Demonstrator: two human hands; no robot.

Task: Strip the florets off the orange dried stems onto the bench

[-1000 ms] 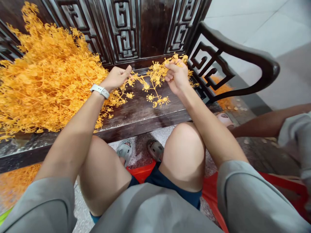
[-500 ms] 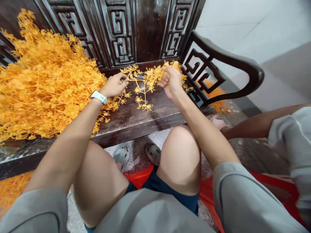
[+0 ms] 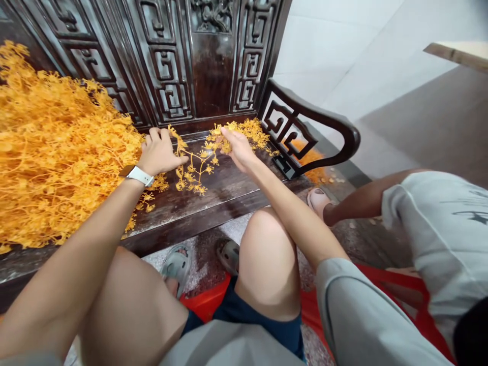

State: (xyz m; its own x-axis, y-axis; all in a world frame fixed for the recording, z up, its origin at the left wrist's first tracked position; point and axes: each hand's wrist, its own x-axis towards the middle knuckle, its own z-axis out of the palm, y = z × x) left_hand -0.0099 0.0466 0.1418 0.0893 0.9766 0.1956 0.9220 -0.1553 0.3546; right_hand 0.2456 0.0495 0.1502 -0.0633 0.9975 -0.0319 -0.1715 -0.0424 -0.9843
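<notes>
A large heap of yellow-orange flower sprays (image 3: 64, 168) covers the left part of the dark wooden bench seat (image 3: 224, 178). My left hand (image 3: 159, 152), with a white-banded watch on its wrist, is at the heap's right edge, thumb spread from its fingers and nothing seen in its grasp. Just right of it lies a loose branching sprig (image 3: 196, 168). My right hand (image 3: 237, 147) has its fingers pinched on the yellow sprays beside a smaller pile (image 3: 253, 133) at the bench's right end.
The carved backrest (image 3: 213, 71) stands behind the seat, and a curved armrest (image 3: 328, 114) closes its right end. Orange bits lie on the floor beyond. Another person's leg (image 3: 362, 198) is at the right. Red plastic stools (image 3: 206, 300) show below.
The view has turned to the right. My left hand has opened beside the sprig's stem. The sprig sits lower and closer to that hand, and my right hand is less curled.
</notes>
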